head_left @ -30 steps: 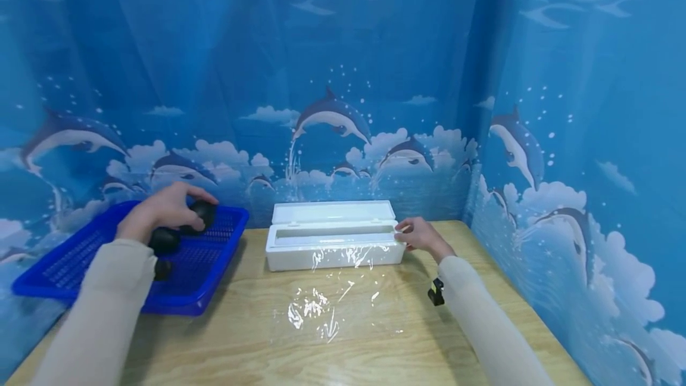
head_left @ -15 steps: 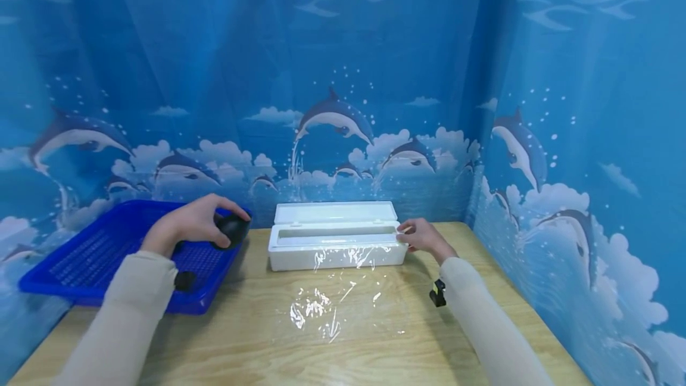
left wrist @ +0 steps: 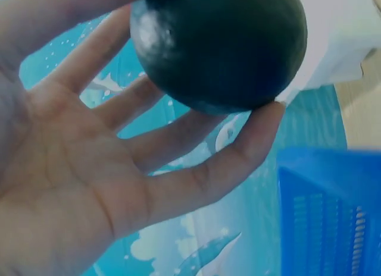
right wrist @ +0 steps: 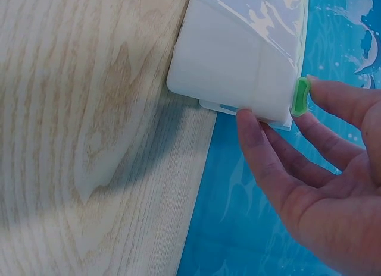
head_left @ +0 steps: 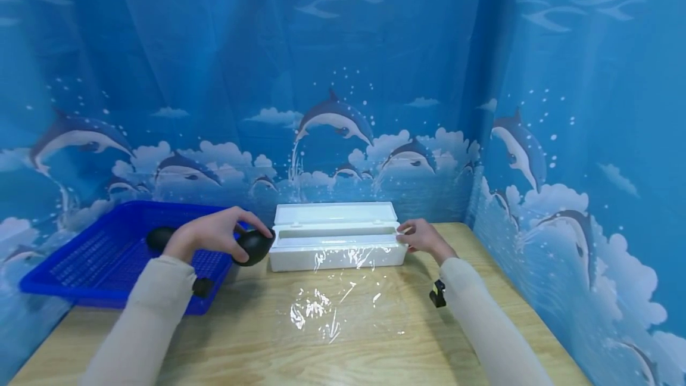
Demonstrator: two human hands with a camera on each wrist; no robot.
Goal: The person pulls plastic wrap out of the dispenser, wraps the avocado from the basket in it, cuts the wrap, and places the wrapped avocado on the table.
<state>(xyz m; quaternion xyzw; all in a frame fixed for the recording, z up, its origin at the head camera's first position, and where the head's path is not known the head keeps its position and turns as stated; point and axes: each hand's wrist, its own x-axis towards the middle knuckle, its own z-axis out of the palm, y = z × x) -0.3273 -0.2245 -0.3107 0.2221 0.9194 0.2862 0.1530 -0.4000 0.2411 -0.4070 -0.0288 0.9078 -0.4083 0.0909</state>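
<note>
My left hand (head_left: 217, 234) holds a dark green, smooth round fruit (head_left: 254, 247) between thumb and fingers, just past the basket's right side and near the box's left end. In the left wrist view the fruit (left wrist: 220, 50) is glossy, with the fingertips at its underside. My right hand (head_left: 423, 237) grips the right end of a long white cling film box (head_left: 337, 258), whose lid stands up at the back. The right wrist view shows a small green piece (right wrist: 300, 97) between two fingertips at the box's edge. Clear film (head_left: 332, 308) reaches from the box onto the table.
A blue plastic basket (head_left: 48, 282) stands at the left, with another dark fruit (head_left: 159, 238) in it. The wooden table (head_left: 257, 356) meets dolphin-printed curtains (head_left: 343, 153) at the back and right. A black wrist camera (head_left: 437, 293) sits at the right sleeve.
My left hand has lifted the dark fruit out of the basket and carried it to the right, towards the box. My right hand has stayed at the box's end.
</note>
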